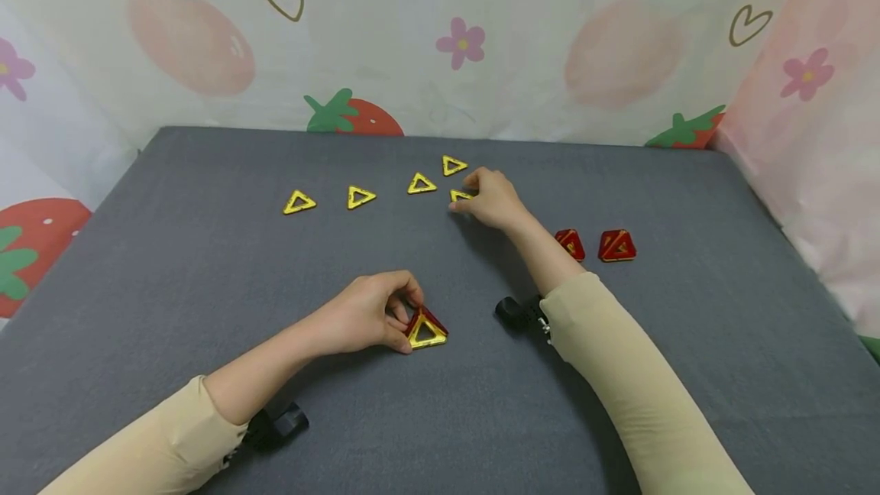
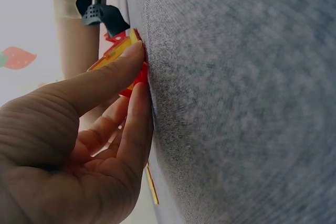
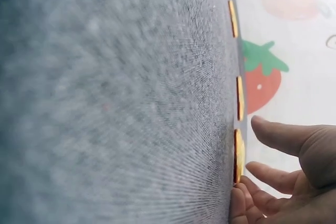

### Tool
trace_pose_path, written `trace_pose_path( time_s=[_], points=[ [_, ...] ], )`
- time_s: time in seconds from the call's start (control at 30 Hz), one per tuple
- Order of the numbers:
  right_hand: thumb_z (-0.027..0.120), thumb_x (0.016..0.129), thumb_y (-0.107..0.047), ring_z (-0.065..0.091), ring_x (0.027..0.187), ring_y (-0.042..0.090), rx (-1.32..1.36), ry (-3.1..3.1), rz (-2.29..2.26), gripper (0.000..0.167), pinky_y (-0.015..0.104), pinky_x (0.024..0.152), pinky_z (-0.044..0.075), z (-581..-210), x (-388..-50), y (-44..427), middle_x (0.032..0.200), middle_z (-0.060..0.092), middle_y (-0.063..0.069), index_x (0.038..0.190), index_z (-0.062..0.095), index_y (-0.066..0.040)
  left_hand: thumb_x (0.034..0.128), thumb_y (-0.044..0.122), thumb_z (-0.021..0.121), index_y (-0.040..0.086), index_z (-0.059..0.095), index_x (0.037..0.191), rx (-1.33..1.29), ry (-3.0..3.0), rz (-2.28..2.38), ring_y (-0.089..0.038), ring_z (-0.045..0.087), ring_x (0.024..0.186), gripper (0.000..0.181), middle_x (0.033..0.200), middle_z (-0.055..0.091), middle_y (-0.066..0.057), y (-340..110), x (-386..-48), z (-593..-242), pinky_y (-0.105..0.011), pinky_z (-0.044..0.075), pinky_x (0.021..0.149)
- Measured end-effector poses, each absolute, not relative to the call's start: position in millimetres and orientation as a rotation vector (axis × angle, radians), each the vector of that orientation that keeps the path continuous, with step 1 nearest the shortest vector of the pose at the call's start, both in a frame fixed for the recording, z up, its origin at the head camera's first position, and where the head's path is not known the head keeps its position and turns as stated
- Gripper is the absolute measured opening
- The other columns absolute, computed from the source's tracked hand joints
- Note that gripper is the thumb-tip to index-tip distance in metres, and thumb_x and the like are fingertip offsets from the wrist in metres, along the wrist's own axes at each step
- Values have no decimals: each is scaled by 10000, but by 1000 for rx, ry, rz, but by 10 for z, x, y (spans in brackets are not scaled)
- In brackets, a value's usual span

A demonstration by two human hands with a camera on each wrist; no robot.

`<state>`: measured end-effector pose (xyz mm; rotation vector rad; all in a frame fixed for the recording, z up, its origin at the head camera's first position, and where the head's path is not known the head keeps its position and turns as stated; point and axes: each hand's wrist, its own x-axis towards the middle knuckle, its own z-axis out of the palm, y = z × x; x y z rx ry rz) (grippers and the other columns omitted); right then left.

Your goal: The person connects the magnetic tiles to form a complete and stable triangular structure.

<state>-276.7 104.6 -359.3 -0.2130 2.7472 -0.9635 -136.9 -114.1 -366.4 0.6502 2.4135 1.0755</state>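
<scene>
My left hand [image 1: 374,312] grips a small pyramid of magnetic triangle tiles [image 1: 428,333], with yellow and red faces, standing on the cloth. In the left wrist view the thumb [image 2: 110,80] lies along a yellow side and the fingers sit at the red lower part. Farther back, my right hand [image 1: 496,198] reaches to a flat yellow triangle tile [image 1: 459,195], partly hidden by it. The right wrist view shows that tile [image 3: 239,156] beside the fingertips, with the thumb [image 3: 273,132] spread away from it.
More yellow triangle tiles [image 1: 299,202] lie spread along the back of the grey cloth table [image 1: 172,266]. Two red pyramids [image 1: 617,245] stand at the right, one partly behind the right forearm. A printed curtain [image 1: 522,98] hangs behind the table.
</scene>
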Motion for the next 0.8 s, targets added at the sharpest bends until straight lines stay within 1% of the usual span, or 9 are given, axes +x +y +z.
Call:
trace_pose_path(
  time_s=[0.13,0.33,0.8],
  points=[
    [687,936,-267,463,1316,338,-216,2772,-904,554,462,1097,420,-3602,-2786,1036,1406,502,182,1390,493,-14,694,50,882,88,642,1128,661,2395,1098,-93,631,800,498,933,667,-64,-1148,-1373,-3670,-221,554,697],
    [690,932,-255,479,1278,342,-225,2795,-877,522,468,1079,424,-3622,-2785,1047,1379,498,190,1365,526,-16,701,58,879,88,663,1129,665,2385,1108,-98,631,803,480,938,646,-69,-1157,-1367,-3673,-216,557,697],
    [710,917,-272,480,1256,348,-236,2823,-851,505,467,1070,421,-3636,-2779,1055,1350,505,189,1335,562,-28,694,46,880,79,664,1129,668,2386,1107,-94,636,790,487,924,637,-72,-1144,-1363,-3651,-210,558,691]
  ],
)
